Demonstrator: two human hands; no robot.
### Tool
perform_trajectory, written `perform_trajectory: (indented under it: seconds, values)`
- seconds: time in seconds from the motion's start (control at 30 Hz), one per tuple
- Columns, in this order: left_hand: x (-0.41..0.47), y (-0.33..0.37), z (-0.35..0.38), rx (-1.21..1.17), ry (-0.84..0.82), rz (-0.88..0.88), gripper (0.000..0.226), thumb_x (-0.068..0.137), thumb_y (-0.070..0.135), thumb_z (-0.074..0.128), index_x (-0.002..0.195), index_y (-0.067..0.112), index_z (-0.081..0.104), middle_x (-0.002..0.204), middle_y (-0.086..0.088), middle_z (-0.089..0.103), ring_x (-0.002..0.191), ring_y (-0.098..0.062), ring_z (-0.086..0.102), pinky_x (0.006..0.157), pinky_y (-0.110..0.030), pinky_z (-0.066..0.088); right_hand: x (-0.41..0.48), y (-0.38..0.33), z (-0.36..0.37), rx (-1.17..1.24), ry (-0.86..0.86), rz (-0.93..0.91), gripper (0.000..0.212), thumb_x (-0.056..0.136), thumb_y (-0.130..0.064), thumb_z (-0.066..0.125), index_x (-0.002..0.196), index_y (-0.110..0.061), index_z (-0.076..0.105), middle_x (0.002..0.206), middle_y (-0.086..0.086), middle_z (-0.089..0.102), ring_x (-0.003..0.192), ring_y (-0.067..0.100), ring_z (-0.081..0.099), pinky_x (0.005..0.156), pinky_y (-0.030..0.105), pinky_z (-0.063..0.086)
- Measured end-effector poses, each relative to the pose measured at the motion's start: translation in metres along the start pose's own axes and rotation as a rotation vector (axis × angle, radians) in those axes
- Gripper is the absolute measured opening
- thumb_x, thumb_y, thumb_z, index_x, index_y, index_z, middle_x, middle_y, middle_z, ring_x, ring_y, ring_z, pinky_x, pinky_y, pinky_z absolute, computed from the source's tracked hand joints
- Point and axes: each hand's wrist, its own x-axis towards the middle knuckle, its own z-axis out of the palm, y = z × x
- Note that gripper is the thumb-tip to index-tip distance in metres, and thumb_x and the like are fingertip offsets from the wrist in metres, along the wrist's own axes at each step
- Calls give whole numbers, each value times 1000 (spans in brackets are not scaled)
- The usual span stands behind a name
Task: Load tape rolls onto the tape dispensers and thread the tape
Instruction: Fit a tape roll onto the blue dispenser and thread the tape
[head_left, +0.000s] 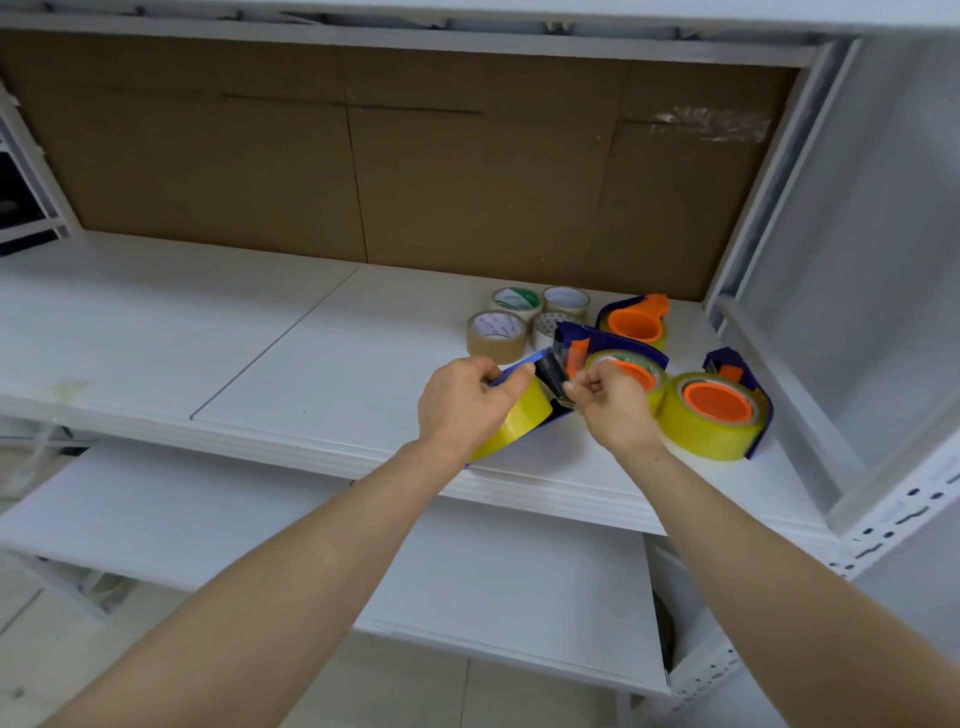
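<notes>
head, left hand (462, 402): I've got it wrapped round the blue dispenser (511, 371), with the yellow tape roll (524, 415) seated in it, tilted over the shelf (311, 364) front edge.
head, right hand (615, 405): thumb and finger pinched narrow at the dispenser mouth, on the tape end (563, 400) I think; film too clear to confirm.
head, nearby: loaded dispensers (717, 415) just right, spare rolls (496, 335) behind.
risk: tape end could fold and stick to itself, or snap back onto the roll if my pinch slips.
risk: blade at the mouth is close to my fingertips.
</notes>
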Motion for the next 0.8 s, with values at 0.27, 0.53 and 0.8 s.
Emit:
perform_trajectory:
  seconds: [0.27, 0.53, 0.8]
  values:
    - [-1, -3, -3, 53, -11, 39, 46, 83, 54, 55, 60, 14, 56, 49, 1, 43, 64, -25, 47, 56, -27, 35, 2, -11, 10, 152, 117, -130, 3, 94, -12, 52, 92, -11, 50, 87, 2, 56, 81, 16, 52, 71, 25, 40]
    - [14, -7, -19, -60, -64, -99, 59, 78, 62, 56, 60, 6, 56, 53, -2, 44, 58, -22, 44, 57, -31, 36, 8, -20, 19, 456, 248, -99, 7, 92, -10, 56, 88, -13, 51, 76, -8, 53, 73, 7, 50, 69, 15, 42]
    - [16, -8, -32, -235, -233, -161, 33, 67, 52, 53, 64, 19, 53, 73, -1, 57, 72, -18, 55, 83, -42, 50, 25, -40, 7, 92, 264, -208, 13, 91, -18, 55, 95, -6, 58, 86, 6, 63, 80, 20, 57, 73, 37, 47]
